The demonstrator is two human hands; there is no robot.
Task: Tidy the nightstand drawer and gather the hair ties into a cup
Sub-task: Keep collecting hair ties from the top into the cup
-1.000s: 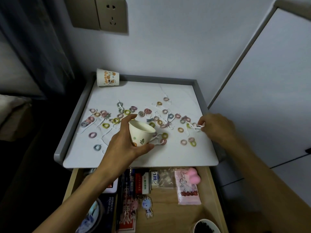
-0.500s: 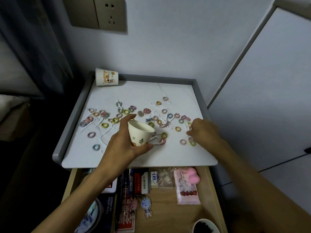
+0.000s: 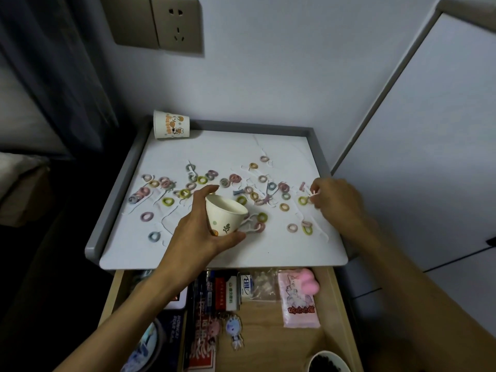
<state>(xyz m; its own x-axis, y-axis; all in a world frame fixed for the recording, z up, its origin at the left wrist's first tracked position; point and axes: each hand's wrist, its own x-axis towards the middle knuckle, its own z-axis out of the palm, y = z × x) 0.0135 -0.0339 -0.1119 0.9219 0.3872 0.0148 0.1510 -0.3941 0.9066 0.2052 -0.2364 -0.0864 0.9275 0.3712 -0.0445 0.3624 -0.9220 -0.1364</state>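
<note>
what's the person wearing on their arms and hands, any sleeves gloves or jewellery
Nothing that shows. The left hand and right hand are ungloved, with no ring that I can make out. The left forearm and right forearm are bare right down to the frame's edge: no sleeve, cuff, watch or bracelet in view.

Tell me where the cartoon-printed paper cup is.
In the head view, the cartoon-printed cup sits at the far left corner of the nightstand top, below the wall socket and beyond the scattered hair ties.
</note>
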